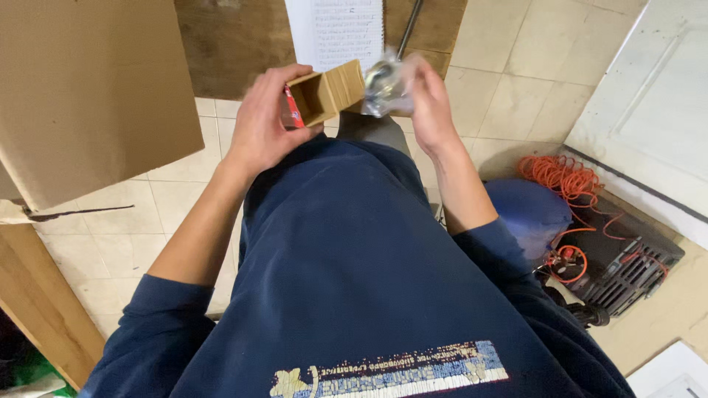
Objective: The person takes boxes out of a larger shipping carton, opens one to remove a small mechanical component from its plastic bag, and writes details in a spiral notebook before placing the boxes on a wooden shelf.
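- Cardboard box (324, 94), small and open, sits in the left hand (262, 125), its grip closed round it, mouth tipped toward the person, likely for access.
- Right hand (431, 103), just right of the box, pinches a clear plastic bag (383, 85) holding a metal part.
- Orange cord (564, 177) lies on the floor, well right of the box.

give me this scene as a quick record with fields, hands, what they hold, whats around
view: head camera looking down at the person's own body and hands
left hand: holds a small open cardboard box, opening facing up toward the camera
right hand: holds a clear plastic bag with a metal part inside, next to the box
clothing: navy sweatshirt, sleeves pushed up
floor: beige tiles
left side: large cardboard sheet
right side: orange cord, blue rounded object
top: printed paper sheet
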